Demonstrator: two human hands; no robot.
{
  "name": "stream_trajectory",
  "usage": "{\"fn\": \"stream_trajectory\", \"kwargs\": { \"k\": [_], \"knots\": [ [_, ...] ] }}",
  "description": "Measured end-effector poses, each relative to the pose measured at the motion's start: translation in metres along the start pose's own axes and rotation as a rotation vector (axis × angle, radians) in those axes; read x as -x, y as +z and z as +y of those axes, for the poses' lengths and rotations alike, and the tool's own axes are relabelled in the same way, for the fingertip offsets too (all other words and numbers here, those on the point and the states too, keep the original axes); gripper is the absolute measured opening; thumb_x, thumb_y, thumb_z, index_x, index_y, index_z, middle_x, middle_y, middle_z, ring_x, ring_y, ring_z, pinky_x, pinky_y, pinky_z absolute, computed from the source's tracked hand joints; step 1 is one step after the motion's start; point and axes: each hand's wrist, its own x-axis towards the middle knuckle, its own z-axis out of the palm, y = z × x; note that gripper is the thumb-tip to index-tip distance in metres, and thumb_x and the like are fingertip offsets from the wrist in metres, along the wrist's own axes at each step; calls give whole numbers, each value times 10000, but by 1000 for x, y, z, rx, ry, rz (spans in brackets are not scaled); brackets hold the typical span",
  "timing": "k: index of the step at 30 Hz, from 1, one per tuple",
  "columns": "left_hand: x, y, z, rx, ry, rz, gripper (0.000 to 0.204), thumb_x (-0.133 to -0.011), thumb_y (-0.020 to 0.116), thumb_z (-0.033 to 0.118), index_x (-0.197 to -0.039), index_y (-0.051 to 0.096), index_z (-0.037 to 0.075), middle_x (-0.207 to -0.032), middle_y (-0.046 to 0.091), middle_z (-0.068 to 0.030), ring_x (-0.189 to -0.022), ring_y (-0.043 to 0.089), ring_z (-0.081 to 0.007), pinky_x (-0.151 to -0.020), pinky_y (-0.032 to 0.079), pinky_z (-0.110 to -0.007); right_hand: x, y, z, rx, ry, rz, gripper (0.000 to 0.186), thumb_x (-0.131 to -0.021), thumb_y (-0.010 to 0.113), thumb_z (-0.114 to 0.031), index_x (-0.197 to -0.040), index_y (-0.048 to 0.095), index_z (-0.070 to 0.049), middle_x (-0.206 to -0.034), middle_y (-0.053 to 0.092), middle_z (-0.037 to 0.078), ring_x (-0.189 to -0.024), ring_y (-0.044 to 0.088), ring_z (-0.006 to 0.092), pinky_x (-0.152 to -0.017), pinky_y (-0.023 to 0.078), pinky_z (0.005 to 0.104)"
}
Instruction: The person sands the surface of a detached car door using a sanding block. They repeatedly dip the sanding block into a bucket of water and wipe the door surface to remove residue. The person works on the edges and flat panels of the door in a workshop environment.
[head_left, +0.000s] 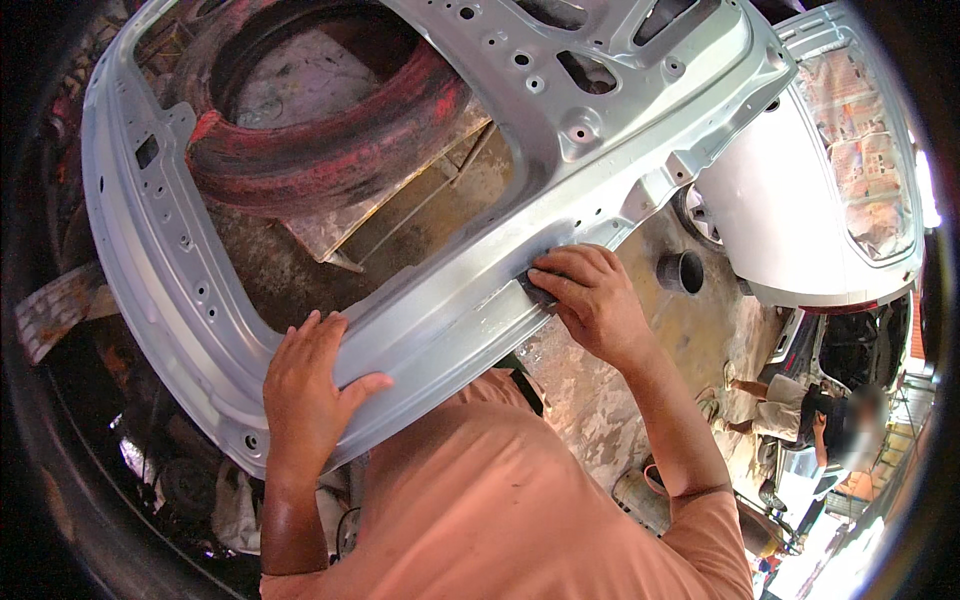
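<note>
Across the near edge of the grey car panel point(420, 345), you've got both hands down: L hand point(308, 385) lies flat near the lower-left corner, fingers loosely spread, thumb out, gripping nothing; R hand point(592, 300) has its fingers bent & closed on a small dark pad point(535, 290) at the panel's edge strip. The panel lies aslant right in front of you, w/ a tyre point(320, 165) showing thru its big opening; what props it up, can't tell. Risk, prob.: if L hand eases off or R hand pushes unevenly, the panel could shift; pad could also slip off b/c it's so near the edge, & fingertips could catch the metal. Count: 2 hands, 1 panel, 1 pad, 1 tyre, 1 white car point(785, 220) w/ paper point(858, 150) on it, 1 dark cup point(682, 272) on the floor point(590, 400), 1 co-worker point(800, 415) off right.
</note>
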Motion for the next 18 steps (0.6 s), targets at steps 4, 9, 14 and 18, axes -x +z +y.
{"fn": "stream_trajectory", "kwargs": {
  "k": [4, 9, 14, 18],
  "knots": [
    [0, 0, 1, -4, -14, -3, 857, -715, 906, 484, -1378, 635, 13, -1399, 675, -210, -1385, 586, -390, -1202, 409, -538, -1, 2, -7, 38, 12, 0, 403, -850, 726, -107, -1254, 734, -113, -1216, 703, 76, -1207, 653, 281, -1103, 472, 496],
    [0, -2, 3, 0, -50, -32, 870, -702, 920, 450, -1408, 635, 28, -1439, 649, -225, -1398, 576, -382, -1225, 392, -518, -4, 28, -33, -104, -181, -26, 380, -844, 740, -133, -1224, 743, -118, -1215, 712, 77, -1190, 666, 265, -1100, 477, 496],
    [-1, -2, 3, 14, -57, -37, 863, -710, 919, 440, -1410, 633, 26, -1440, 649, -222, -1399, 573, -384, -1235, 379, -514, -4, -1, -1, -18, -27, -36, 386, -821, 747, -71, -1206, 739, -99, -1214, 715, 91, -1202, 660, 294, -1083, 495, 488],
    [0, -2, 2, 0, -52, -31, 860, -709, 917, 444, -1403, 636, 20, -1437, 654, -213, -1404, 570, -380, -1233, 380, -515, -6, 30, -42, -194, -172, -44, 333, -862, 715, -123, -1191, 742, -78, -1217, 726, 85, -1212, 668, 290, -1121, 478, 458]
  ]
}}
